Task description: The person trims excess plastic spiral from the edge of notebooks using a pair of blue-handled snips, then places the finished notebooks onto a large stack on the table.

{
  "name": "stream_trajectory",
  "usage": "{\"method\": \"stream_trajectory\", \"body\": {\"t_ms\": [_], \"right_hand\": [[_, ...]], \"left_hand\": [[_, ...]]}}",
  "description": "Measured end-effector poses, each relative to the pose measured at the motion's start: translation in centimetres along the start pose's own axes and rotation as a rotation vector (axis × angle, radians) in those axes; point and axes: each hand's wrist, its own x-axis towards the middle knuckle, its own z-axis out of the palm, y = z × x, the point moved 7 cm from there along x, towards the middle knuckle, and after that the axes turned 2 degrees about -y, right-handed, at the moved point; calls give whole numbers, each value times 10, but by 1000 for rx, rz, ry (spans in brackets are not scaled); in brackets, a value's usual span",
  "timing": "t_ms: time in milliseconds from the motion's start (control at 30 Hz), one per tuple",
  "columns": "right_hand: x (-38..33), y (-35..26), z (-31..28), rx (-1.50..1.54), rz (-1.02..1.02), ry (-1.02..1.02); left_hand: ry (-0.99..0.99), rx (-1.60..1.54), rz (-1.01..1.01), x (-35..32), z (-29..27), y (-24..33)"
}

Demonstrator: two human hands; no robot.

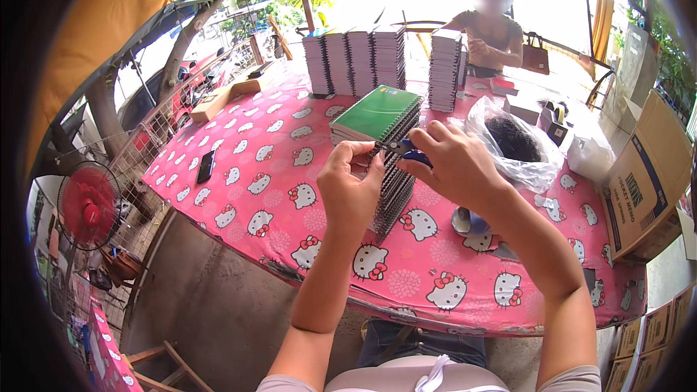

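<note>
In front of me stands a stack of spiral notebooks (394,196), their black coils facing my side. A green-covered notebook (377,110) lies on top. My left hand (350,185) is closed at its near corner, with thumb and forefinger pinching the end of the wire coil. My right hand (454,156) is closed around small blue-handled pliers (398,147), whose jaws meet the coil beside my left fingertips. The fingers partly hide the wire's end and the tool's handles.
More notebook stacks (354,62) stand at the back, another stack (443,72) to their right. A plastic bag of black coils (512,139), a tape roll (465,221) and a cardboard box (642,181) are right. A phone (206,166) lies left. A person (494,36) sits across the pink-covered table (396,287).
</note>
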Motion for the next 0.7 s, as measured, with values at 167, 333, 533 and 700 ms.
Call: {"method": "stream_trajectory", "body": {"t_ms": [167,333,533,700], "right_hand": [[1,10,-8,-63,22,51],[2,9,6,3,192,-206],[-18,9,6,-87,140,85],[-11,4,10,-72,199,14]], "left_hand": [[-62,-99,-52,0,-2,0],[-78,-33,-45,4,-3,1],[-81,-35,-132,4,-5,-2],[-104,-2,-120,2,-1,4]]}}
